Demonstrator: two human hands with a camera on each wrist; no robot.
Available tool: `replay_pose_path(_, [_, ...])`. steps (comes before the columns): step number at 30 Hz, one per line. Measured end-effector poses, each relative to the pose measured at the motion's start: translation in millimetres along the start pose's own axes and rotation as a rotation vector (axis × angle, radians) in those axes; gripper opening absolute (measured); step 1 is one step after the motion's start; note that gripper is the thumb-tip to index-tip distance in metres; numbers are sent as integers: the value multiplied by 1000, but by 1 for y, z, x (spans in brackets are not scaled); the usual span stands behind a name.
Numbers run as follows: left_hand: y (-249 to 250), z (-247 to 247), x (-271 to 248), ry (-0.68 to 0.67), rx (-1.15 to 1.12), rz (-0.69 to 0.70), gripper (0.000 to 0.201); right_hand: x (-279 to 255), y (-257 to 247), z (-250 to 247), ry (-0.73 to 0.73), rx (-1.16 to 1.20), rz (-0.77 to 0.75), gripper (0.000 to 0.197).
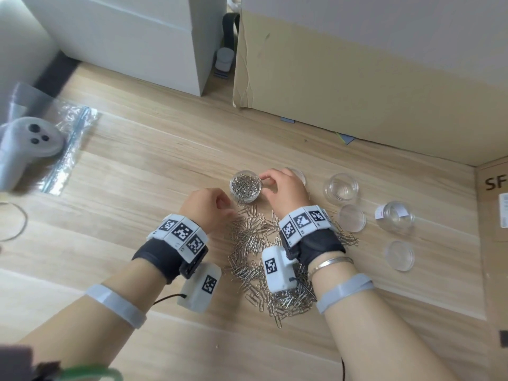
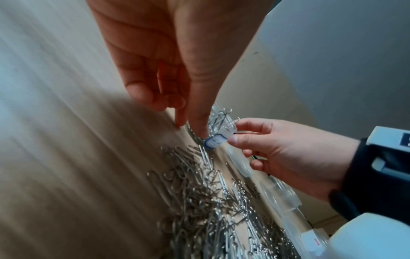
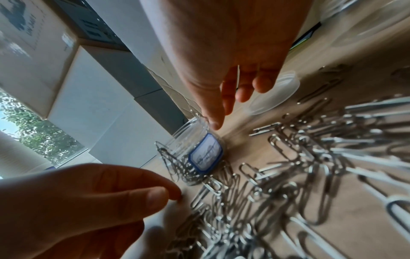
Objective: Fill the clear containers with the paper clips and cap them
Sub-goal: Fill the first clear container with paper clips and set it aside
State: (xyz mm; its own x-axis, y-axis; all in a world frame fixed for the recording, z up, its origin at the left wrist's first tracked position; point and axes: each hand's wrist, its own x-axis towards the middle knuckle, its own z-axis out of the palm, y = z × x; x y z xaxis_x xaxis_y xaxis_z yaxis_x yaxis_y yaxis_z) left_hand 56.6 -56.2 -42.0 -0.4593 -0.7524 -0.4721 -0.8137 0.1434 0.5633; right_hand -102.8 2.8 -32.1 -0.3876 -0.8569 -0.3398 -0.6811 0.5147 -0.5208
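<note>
Though the small clear round plastic container (image 1: 245, 187), just above the frame's centre, is nearly full of thin silver wire paper clips (image 1: 258, 243), I judge it light and slick-walled — best steadied at the rim. My right hand (image 1: 283, 188) pinches that rim between thumb and fingertip. My left hand (image 1: 206, 207) hovers beside the heap with curled fingers; whether it holds a clip, I cannot tell. The clips look stiff, springy, tangle-prone — better scooped than picked singly.
</note>
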Motion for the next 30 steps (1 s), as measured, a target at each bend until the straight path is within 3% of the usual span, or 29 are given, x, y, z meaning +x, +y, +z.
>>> replay_pose_path(3, [0, 3, 0, -3, -16, 10, 18, 2, 2, -3, 49, -14, 11, 6])
replay_pose_path(6, [0, 2, 0, 1, -23, 12, 16, -1, -1, -10, 104, 45, -49, 7])
replay_pose_path(10, [2, 3, 3, 8, -28, -10, 12, -5, -11, -16, 50, 77, -162, 14])
replay_pose_path(13, [4, 4, 5, 8, -10, -55, 17, -2, -7, -16, 108, 68, -111, 22])
replay_pose_path(21, [10, 7, 3, 28, 35, -106, 30, -18, 2, 0, -29, 35, 76, 13])
replay_pose_path(30, [7, -2, 1, 69, 7, -62, 22, -22, 1, -4, -49, 42, 50, 16])
